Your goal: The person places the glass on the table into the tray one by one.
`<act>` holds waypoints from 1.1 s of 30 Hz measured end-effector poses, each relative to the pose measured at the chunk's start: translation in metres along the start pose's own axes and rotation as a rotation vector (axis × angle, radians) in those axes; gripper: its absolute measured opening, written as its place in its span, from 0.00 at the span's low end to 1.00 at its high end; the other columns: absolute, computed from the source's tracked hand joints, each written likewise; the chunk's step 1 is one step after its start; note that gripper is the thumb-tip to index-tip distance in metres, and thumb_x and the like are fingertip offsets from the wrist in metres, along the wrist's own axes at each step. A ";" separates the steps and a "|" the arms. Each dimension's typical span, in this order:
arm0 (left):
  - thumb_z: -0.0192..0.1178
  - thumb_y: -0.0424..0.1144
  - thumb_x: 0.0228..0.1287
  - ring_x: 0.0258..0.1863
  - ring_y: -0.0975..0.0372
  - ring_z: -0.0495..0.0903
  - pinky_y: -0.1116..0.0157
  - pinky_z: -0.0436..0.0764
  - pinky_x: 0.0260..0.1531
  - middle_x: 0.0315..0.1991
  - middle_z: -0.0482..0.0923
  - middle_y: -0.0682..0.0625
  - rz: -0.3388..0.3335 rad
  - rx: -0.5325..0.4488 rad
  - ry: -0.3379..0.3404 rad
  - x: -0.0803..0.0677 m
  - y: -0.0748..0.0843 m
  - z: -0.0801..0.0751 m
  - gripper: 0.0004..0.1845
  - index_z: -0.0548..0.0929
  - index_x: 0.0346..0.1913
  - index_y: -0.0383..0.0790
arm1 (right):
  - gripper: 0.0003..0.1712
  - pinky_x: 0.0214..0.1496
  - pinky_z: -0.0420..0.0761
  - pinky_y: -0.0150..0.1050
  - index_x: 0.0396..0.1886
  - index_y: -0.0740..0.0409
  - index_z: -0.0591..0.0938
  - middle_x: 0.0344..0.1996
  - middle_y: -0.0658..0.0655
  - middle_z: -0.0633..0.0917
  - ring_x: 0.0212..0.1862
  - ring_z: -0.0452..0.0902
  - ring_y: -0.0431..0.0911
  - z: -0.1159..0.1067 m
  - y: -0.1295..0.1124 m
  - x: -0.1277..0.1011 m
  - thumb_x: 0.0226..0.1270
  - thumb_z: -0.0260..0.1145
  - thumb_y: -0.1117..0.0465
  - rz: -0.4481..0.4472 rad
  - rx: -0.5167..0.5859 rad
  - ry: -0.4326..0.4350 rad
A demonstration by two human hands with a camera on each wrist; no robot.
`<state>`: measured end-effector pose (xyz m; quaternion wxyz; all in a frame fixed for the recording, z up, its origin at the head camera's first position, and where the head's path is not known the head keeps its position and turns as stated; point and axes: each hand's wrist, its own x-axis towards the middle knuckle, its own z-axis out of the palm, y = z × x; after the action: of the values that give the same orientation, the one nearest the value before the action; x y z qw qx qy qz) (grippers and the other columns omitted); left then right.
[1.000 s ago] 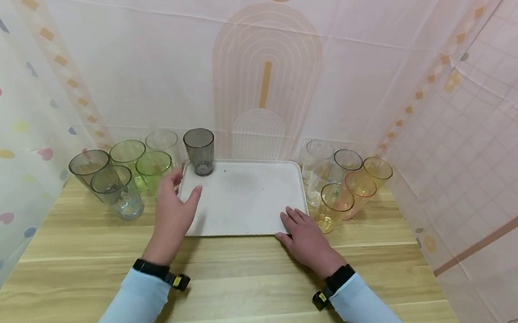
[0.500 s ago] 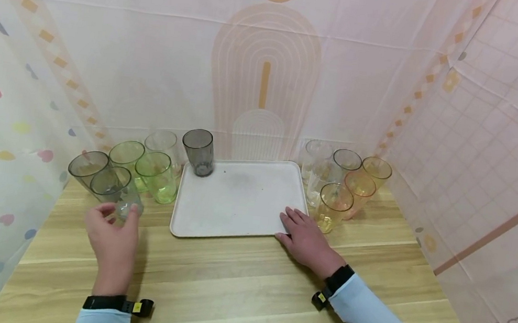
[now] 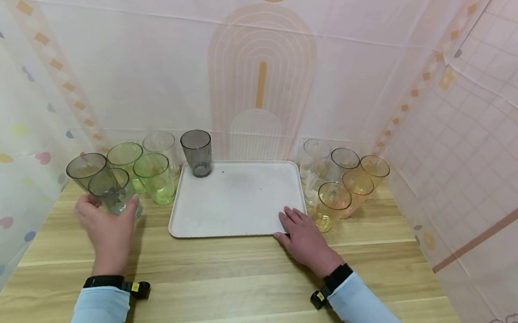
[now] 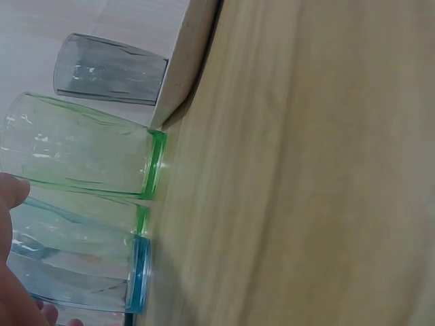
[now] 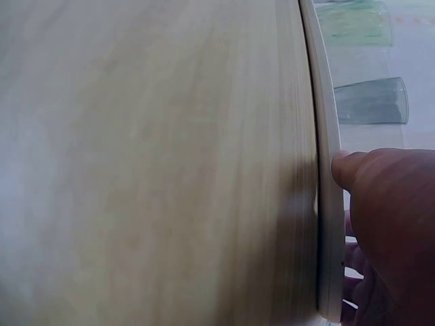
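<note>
left hand (image 3: pixel 107 230) cups the nearest grey tumbler (image 3: pixel 111 190) between spread fingers, thumb loosely curled.

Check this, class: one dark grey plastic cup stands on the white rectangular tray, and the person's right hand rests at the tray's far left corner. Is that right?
Not quite. The head view shows the right hand resting at the near right corner of the white rectangular tray, not the far left. The dark grey plastic cup does stand alone on the tray.
</note>
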<state>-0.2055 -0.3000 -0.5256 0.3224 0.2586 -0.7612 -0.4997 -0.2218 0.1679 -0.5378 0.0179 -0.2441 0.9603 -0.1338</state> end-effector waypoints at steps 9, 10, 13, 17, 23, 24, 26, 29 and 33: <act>0.77 0.56 0.69 0.71 0.60 0.62 0.58 0.64 0.74 0.71 0.61 0.53 -0.020 0.014 -0.032 0.006 -0.002 -0.002 0.47 0.61 0.80 0.47 | 0.37 0.86 0.61 0.61 0.85 0.61 0.71 0.85 0.64 0.67 0.86 0.59 0.63 0.001 0.000 0.000 0.89 0.59 0.43 0.005 0.007 -0.002; 0.77 0.56 0.68 0.72 0.60 0.63 0.58 0.66 0.74 0.72 0.62 0.52 -0.022 0.010 -0.037 0.006 -0.003 -0.002 0.47 0.62 0.79 0.48 | 0.37 0.86 0.61 0.61 0.85 0.61 0.71 0.85 0.64 0.67 0.86 0.59 0.63 0.001 0.000 0.000 0.89 0.59 0.43 0.005 0.006 -0.002; 0.78 0.55 0.68 0.73 0.60 0.64 0.56 0.71 0.74 0.75 0.62 0.51 -0.025 -0.008 -0.058 0.005 -0.002 -0.006 0.46 0.62 0.79 0.50 | 0.37 0.86 0.61 0.62 0.84 0.62 0.71 0.85 0.64 0.67 0.85 0.59 0.63 0.002 0.001 -0.001 0.89 0.60 0.44 0.000 0.002 0.002; 0.79 0.51 0.68 0.73 0.60 0.66 0.55 0.75 0.71 0.75 0.63 0.53 -0.024 -0.036 -0.095 -0.001 0.004 -0.010 0.44 0.63 0.79 0.53 | 0.38 0.86 0.61 0.61 0.85 0.61 0.71 0.85 0.64 0.67 0.85 0.59 0.63 0.002 0.001 0.000 0.89 0.59 0.43 0.000 -0.004 -0.001; 0.82 0.47 0.65 0.69 0.60 0.70 0.56 0.77 0.67 0.69 0.68 0.56 -0.011 -0.094 -0.126 -0.019 0.026 -0.009 0.45 0.66 0.78 0.50 | 0.38 0.86 0.61 0.60 0.85 0.61 0.71 0.85 0.64 0.67 0.86 0.59 0.63 0.001 0.001 0.000 0.89 0.59 0.43 0.001 -0.002 -0.008; 0.82 0.46 0.65 0.68 0.61 0.70 0.56 0.78 0.65 0.68 0.68 0.55 -0.005 -0.100 -0.132 -0.023 0.030 -0.008 0.45 0.66 0.78 0.49 | 0.38 0.86 0.61 0.60 0.85 0.61 0.70 0.85 0.64 0.66 0.86 0.59 0.63 0.001 0.001 0.000 0.89 0.59 0.43 0.001 -0.003 -0.012; 0.82 0.46 0.65 0.67 0.60 0.70 0.57 0.78 0.64 0.68 0.69 0.54 0.005 -0.112 -0.151 -0.030 0.037 -0.005 0.44 0.67 0.77 0.48 | 0.38 0.87 0.61 0.60 0.85 0.61 0.70 0.85 0.64 0.66 0.86 0.58 0.63 0.001 0.001 0.000 0.90 0.59 0.43 0.001 -0.005 -0.015; 0.82 0.44 0.65 0.66 0.60 0.70 0.56 0.78 0.64 0.68 0.69 0.51 0.028 -0.126 -0.186 -0.039 0.046 0.002 0.45 0.66 0.77 0.45 | 0.38 0.87 0.61 0.59 0.85 0.61 0.70 0.85 0.64 0.66 0.86 0.58 0.62 0.001 0.001 0.000 0.90 0.59 0.43 -0.001 -0.007 -0.011; 0.82 0.44 0.64 0.67 0.59 0.71 0.52 0.80 0.66 0.69 0.70 0.47 0.060 -0.138 -0.232 -0.049 0.055 0.015 0.46 0.65 0.77 0.40 | 0.38 0.86 0.61 0.59 0.85 0.61 0.70 0.85 0.63 0.66 0.86 0.59 0.62 0.002 0.001 0.000 0.90 0.58 0.42 -0.004 -0.018 -0.009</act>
<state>-0.1882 -0.2362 -0.4900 0.2637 0.1533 -0.7645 -0.5678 -0.2228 0.1685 -0.5397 0.0196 -0.2465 0.9609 -0.1242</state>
